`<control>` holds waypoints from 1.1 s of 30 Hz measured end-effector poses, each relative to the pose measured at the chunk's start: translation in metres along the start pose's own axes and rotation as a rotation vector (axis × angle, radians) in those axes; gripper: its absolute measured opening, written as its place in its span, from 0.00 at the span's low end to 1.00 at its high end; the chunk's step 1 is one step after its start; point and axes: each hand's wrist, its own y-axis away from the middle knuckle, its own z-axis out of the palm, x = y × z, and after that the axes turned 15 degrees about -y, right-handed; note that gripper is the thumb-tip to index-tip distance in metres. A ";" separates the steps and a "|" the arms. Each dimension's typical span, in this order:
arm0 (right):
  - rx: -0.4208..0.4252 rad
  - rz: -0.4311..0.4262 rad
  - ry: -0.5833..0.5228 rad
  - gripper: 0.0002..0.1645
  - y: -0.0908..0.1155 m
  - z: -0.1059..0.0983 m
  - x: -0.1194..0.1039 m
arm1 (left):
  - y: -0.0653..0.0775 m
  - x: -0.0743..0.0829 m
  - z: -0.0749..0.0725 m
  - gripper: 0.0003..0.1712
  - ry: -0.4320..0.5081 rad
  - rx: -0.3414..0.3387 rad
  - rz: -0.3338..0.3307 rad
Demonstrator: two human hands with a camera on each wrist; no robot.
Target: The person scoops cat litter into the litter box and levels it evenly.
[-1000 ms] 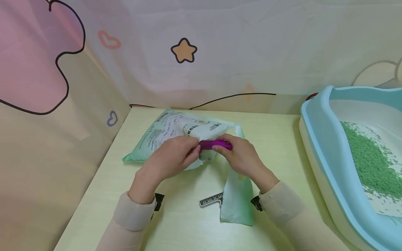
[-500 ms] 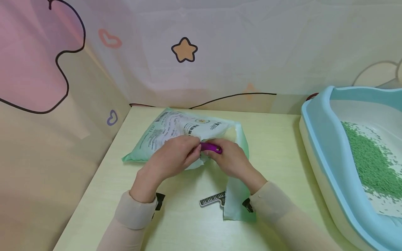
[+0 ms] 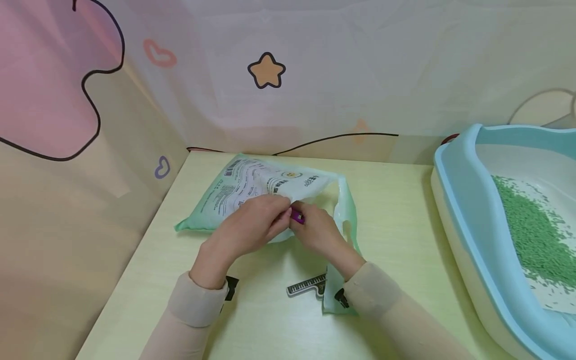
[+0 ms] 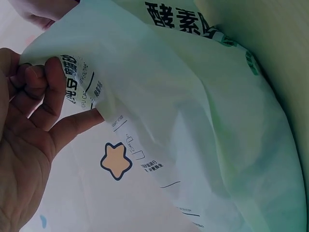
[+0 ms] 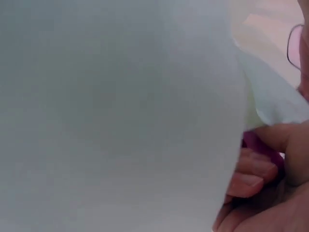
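Note:
A pale green and white printed plastic bag [image 3: 252, 185] lies on the table, its near edge lifted. My left hand [image 3: 256, 215] pinches that edge; in the left wrist view its curled fingers [image 4: 53, 82] grip the film. Close against it, my right hand [image 3: 319, 230] holds a slim purple cutter [image 3: 298, 215], mostly covered by the fingers, its blade hidden. In the right wrist view the cutter [image 5: 263, 147] lies in the curled right fingers beside the plastic. A partly severed strip of the bag [image 3: 346, 205] hangs from its right end, running under the right wrist.
A black-and-white clip with a piano-key pattern [image 3: 306, 286] lies near the strip's lower end. At the right stands a light blue and white litter tray [image 3: 468, 210] with green pellets [image 3: 531, 230] inside. A patterned cloth [image 3: 342, 70] rises behind the table.
My right hand has moved left with the purple cutter, up against my left hand, and less of the cutter shows. The hanging strip has shifted slightly. My left hand keeps its place on the bag.

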 end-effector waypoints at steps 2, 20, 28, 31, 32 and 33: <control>-0.014 0.008 -0.033 0.19 -0.002 0.003 0.001 | 0.000 0.000 0.001 0.15 0.000 0.005 0.005; -0.145 0.143 -0.236 0.19 -0.009 0.007 0.005 | 0.000 -0.002 0.001 0.15 -0.007 -0.007 0.013; -0.142 0.189 -0.332 0.17 -0.014 0.008 0.009 | 0.001 -0.003 0.000 0.16 -0.019 0.002 0.009; -0.136 0.207 -0.384 0.15 -0.014 0.009 0.011 | 0.001 -0.003 0.000 0.16 -0.021 -0.009 0.007; -0.136 0.211 -0.403 0.15 -0.014 0.009 0.011 | 0.001 -0.003 -0.001 0.16 -0.021 -0.014 0.008; -0.135 0.215 -0.421 0.15 -0.014 0.009 0.012 | 0.001 -0.003 -0.001 0.16 -0.023 -0.018 0.007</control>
